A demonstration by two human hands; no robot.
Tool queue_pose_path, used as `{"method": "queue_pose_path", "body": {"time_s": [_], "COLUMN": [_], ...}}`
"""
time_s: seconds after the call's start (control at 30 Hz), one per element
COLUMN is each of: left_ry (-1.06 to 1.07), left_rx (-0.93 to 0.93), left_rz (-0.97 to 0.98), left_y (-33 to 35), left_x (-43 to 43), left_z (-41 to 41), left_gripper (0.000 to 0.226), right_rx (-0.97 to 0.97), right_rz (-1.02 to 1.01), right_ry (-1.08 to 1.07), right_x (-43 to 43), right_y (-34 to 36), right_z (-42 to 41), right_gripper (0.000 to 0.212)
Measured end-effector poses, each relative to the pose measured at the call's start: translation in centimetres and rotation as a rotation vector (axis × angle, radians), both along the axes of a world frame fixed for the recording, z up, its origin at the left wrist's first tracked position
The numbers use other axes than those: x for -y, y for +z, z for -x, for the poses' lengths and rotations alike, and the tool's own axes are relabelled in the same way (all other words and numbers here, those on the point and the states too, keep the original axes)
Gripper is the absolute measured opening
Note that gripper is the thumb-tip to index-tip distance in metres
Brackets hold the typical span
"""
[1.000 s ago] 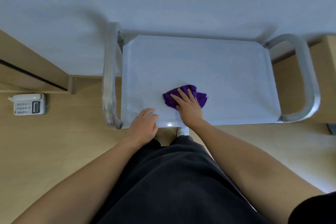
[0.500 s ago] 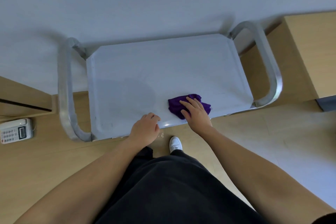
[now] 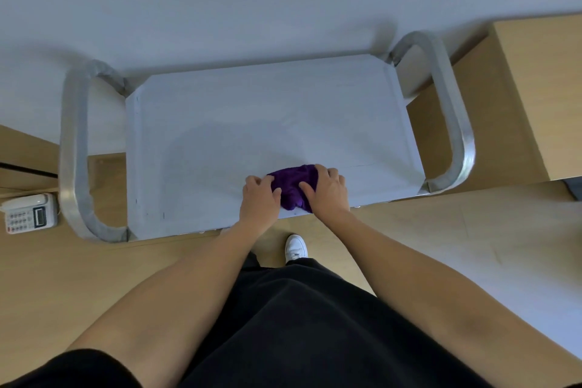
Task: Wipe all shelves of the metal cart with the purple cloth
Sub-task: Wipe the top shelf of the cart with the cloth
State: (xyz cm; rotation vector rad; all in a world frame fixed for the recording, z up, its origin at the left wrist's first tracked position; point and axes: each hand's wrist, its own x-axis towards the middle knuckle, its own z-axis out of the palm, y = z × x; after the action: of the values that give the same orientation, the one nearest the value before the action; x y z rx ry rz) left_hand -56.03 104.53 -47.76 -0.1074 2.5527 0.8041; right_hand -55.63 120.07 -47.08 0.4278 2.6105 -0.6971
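Both hands, left hand (image 3: 259,198) and right hand (image 3: 327,190), curled around the bunched purple cloth (image 3: 291,184) at the near edge of the cart's top shelf (image 3: 252,123). Probably regathering it; better to flatten before sweeping far and left.

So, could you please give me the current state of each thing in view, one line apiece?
purple cloth: bunched up, on the top shelf near its front edge, held between both hands.
left hand: on the cloth's left side, fingers curled.
right hand: on the cloth's right side, fingers over it.
top shelf: bare apart from the cloth.
metal cart: upright, against the wall.
telephone: on the floor, handset in its cradle.
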Motion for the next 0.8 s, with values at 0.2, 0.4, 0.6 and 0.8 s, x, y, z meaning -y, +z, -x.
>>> {"method": "queue_pose_path", "body": {"time_s": [0.2,0.4,0.6,0.8], "left_ry": [0.082,0.134,0.068,0.162], "left_rx": [0.024,0.003,-0.154,-0.038], "left_rz": [-0.059,-0.225,-0.234,-0.012], "left_y": [-0.4,0.5,1.7,1.2], "left_x": [-2.4,-3.2,-2.4,-0.2], "left_z": [1.5,1.6,3.1,1.9], "left_gripper": [0.019,0.018,0.02,0.032], "right_rx": [0.046,0.014,-0.205,-0.156], "right_rz": [0.151,0.29,0.146,-0.128], "right_ry": [-0.041,-0.099,-0.005,0.089], "right_x": [0.3,-0.9,-2.1,-2.3], "right_y": [-0.1,-0.5,-0.2,-0.3], "right_z": [1.7,1.5,2.9,2.4], "right_gripper": [0.049,0.038,0.029,0.041]}}
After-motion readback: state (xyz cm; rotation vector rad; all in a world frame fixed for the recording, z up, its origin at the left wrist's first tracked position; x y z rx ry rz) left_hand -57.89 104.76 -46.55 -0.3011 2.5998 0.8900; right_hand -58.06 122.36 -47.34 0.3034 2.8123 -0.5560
